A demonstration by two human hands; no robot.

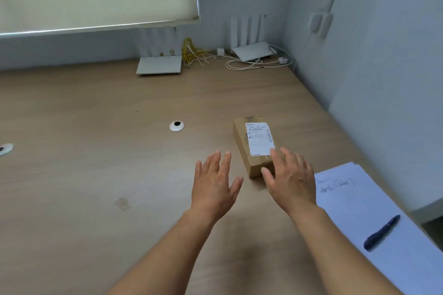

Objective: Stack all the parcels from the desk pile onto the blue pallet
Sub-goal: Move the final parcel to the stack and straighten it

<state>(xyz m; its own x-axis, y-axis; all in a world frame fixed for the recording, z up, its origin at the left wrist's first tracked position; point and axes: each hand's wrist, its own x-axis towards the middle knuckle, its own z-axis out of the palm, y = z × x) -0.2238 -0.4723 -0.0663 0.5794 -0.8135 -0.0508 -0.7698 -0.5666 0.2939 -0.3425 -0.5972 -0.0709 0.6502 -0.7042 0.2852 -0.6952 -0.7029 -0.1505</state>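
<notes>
Just spread hands [215, 182] beside parcel [254, 136]

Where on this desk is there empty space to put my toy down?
Biggest bare patch: the desk left of the round cable hole. More bare wood lies between that hole and the white router. The right side is crowded: parcel, left hand, right hand, papers with a pen, and cables in the back corner.

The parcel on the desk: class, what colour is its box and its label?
Brown cardboard parcel with a white printed label; head view shows it best.
</notes>
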